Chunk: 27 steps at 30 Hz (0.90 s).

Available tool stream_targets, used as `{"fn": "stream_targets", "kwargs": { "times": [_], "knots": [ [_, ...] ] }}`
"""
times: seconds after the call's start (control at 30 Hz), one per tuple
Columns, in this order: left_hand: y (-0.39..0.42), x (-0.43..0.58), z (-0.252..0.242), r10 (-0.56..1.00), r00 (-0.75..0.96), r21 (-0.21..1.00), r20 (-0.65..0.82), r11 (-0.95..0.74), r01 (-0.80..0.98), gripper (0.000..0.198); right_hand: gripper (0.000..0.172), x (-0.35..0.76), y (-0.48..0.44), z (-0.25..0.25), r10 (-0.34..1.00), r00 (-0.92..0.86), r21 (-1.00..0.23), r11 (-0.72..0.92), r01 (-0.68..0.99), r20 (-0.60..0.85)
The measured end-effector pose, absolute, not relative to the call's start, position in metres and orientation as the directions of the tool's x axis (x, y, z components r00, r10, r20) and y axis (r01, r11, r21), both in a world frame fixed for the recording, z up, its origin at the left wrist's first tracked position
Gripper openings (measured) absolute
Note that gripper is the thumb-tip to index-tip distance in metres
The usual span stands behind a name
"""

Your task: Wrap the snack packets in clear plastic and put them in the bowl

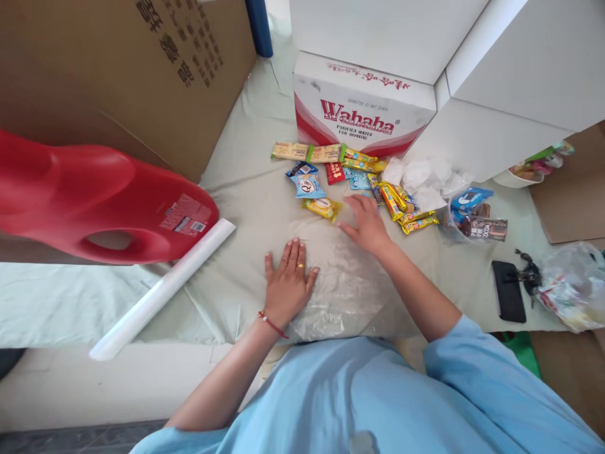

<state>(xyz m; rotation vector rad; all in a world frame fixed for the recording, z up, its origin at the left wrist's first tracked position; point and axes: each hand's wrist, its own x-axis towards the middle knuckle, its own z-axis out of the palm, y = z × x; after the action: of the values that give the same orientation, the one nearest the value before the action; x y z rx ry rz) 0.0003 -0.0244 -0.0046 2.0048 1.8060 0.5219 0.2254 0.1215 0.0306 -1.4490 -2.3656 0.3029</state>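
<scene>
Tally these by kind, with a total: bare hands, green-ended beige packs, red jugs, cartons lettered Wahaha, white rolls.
Left hand and right hand: 2
Green-ended beige packs: 2
Red jug: 1
Wahaha carton: 1
White roll: 1
Total: 7

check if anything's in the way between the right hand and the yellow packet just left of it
Nothing visible stands between the right hand and that yellow packet; its right end lies close to the hand. The clear plastic is spread nearer the body, not across that gap.
</scene>
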Motion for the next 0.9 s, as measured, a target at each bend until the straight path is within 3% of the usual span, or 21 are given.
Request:
{"fn": "stream_targets", "kwargs": {
  "times": [0.1,0.2,0.27,0.33,0.43,0.5,0.57,0.63,0.73,0.8,0.9],
  "knots": [
    [-0.03,0.003,-0.005,0.997,0.081,0.503,0.017,-0.079,0.861,0.068,0.058,0.189,0.148,0.031,0.828,-0.554,-0.309,0.55,0.776,0.082],
    [-0.036,0.005,-0.006,0.998,0.058,0.491,0.024,-0.063,0.869,0.069,0.046,0.194,0.149,0.033,0.85,-0.519,-0.332,0.517,0.789,0.09],
    [-0.039,0.006,-0.007,0.998,0.053,0.482,0.032,-0.062,0.874,0.072,0.039,0.216,0.141,0.039,0.914,-0.377,-0.446,0.402,0.8,0.148],
    [-0.041,0.007,-0.007,0.998,0.056,0.459,0.035,-0.066,0.886,0.073,0.033,0.243,0.127,0.045,0.981,-0.158,-0.655,0.193,0.73,0.113],
    [-0.041,0.008,-0.007,0.997,0.075,0.385,0.024,-0.079,0.919,0.073,0.039,0.265,0.096,0.053,0.983,-0.028,-0.879,-0.149,0.453,-0.181],
    [-0.041,0.009,-0.008,0.996,0.084,0.328,0.018,-0.086,0.941,0.072,0.044,0.263,0.07,0.054,0.918,-0.133,-0.878,-0.305,0.369,-0.374],
    [-0.041,0.009,-0.009,0.996,0.085,0.287,0.021,-0.087,0.954,0.072,0.046,0.253,0.045,0.056,0.846,-0.221,-0.814,-0.344,0.469,-0.485],
    [-0.041,0.01,-0.009,0.996,0.078,0.267,0.031,-0.084,0.96,0.071,0.044,0.242,0.025,0.058,0.851,-0.22,-0.694,-0.211,0.688,-0.477],
    [-0.042,0.011,-0.009,0.996,0.073,0.264,0.046,-0.083,0.961,0.069,0.043,0.235,0.008,0.065,0.938,-0.262,-0.39,0.159,0.907,-0.226],
    [-0.042,0.011,-0.008,0.996,0.075,0.271,0.052,-0.086,0.959,0.069,0.047,0.235,0.006,0.065,0.898,-0.428,-0.262,0.39,0.883,-0.104],
    [-0.042,0.011,-0.008,0.996,0.068,0.278,0.06,-0.082,0.957,0.069,0.054,0.238,0.01,0.056,0.778,-0.619,-0.25,0.582,0.774,-0.107]
  ]
}}
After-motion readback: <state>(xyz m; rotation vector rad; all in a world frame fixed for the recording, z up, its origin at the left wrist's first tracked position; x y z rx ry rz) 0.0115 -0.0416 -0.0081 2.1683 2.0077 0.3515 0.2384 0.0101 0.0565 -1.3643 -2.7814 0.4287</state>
